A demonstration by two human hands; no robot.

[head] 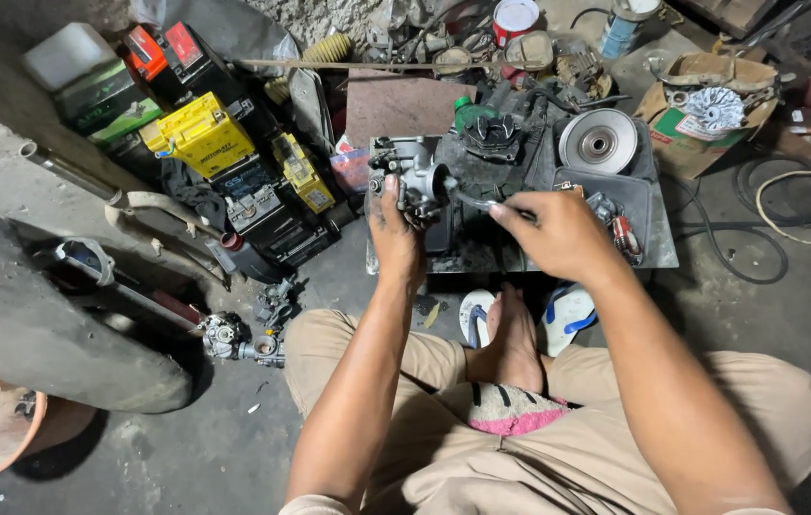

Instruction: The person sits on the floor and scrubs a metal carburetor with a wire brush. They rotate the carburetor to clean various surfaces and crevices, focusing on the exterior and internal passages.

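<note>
Left hand (394,229) is clenching a grey metal carburettor (412,176) above the left edge of a greasy metal tray (665,250). Right hand (558,232) is pinching a slim tool (478,201), possibly a screwdriver, its tip touching the carburettor. A silver pulley disc (598,141) is lying near the tray's far right corner; a yellow battery (201,133) is standing on the floor, well apart to the left.

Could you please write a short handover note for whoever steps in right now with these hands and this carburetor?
Left hand: grips the carburetor from below, above the metal tray.
Right hand: holds a thin tool, tip at the carburetor's side.
Nearby: pulley disc on the tray, yellow batteries to the left, a second carburetor on the floor.
Done: carburetor in hand.
Left: work at its side looks unfinished.
</note>
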